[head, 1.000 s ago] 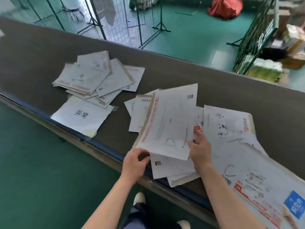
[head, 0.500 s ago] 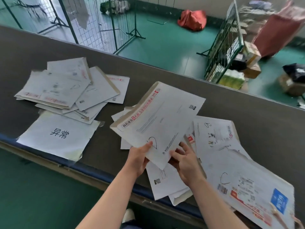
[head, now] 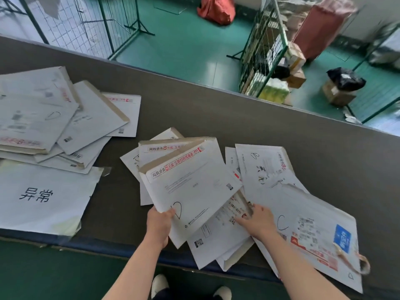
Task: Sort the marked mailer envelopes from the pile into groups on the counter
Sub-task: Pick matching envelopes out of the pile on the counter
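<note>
Left hand (head: pixel 159 221) gripped the near corner of a white mailer envelope (head: pixel 190 189) marked with a hand-drawn D, thumb on top; the envelope lay tilted over the centre pile (head: pixel 216 239) on the dark counter (head: pixel 216 118). Right hand (head: pixel 258 219) rested on the pile just right of that envelope, fingers spread fairly straight, gripping nothing. A sorted group (head: pixel 54 122) lay well left of the pile, above a sheet labelled 异常 (head: pixel 41 191). A large mailer (head: pixel 307 230) with a blue sticker lay right of the pile.
</note>
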### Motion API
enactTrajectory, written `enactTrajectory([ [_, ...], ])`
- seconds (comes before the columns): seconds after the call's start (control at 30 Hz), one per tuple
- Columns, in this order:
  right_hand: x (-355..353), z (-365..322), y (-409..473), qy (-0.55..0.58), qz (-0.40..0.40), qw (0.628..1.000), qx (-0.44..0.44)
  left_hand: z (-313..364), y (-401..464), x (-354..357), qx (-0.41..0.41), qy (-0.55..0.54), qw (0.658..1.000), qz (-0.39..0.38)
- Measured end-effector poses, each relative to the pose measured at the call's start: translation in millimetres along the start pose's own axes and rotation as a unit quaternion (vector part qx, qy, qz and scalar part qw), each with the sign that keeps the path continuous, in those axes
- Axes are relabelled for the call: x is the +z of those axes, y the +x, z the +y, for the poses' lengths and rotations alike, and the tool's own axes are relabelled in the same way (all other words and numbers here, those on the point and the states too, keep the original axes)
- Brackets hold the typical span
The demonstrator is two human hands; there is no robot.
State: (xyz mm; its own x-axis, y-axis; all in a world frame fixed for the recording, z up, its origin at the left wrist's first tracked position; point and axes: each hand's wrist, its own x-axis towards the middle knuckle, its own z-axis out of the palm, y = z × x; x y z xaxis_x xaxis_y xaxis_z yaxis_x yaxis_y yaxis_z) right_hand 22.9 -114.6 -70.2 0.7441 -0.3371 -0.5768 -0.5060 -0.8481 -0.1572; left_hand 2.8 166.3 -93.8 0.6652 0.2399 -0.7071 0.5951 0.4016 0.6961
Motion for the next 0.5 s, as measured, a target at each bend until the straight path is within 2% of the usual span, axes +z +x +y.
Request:
enactTrajectory([
  [0.07,8,-3,2,-0.084,0.009,0.996,-0.006,0,-2,0,0.0,0.023,1.0,0.0],
  [0.1,10,-4,4,-0.086,0.012,0.996,-0.004,0,-3,0,0.002,0.037,0.999,0.002],
  [0.27,8,2,14,0.022,0.01,1.0,0.011,1,-6,-7,0.016,0.087,0.996,0.009],
  [0.43,12,3,14,0.023,-0.028,0.999,0.025,6,-8,-19,0.033,0.133,0.99,0.036],
  [0.5,10,4,13,0.092,-0.032,0.995,0.021,7,-8,-26,0.044,0.15,0.986,0.054],
])
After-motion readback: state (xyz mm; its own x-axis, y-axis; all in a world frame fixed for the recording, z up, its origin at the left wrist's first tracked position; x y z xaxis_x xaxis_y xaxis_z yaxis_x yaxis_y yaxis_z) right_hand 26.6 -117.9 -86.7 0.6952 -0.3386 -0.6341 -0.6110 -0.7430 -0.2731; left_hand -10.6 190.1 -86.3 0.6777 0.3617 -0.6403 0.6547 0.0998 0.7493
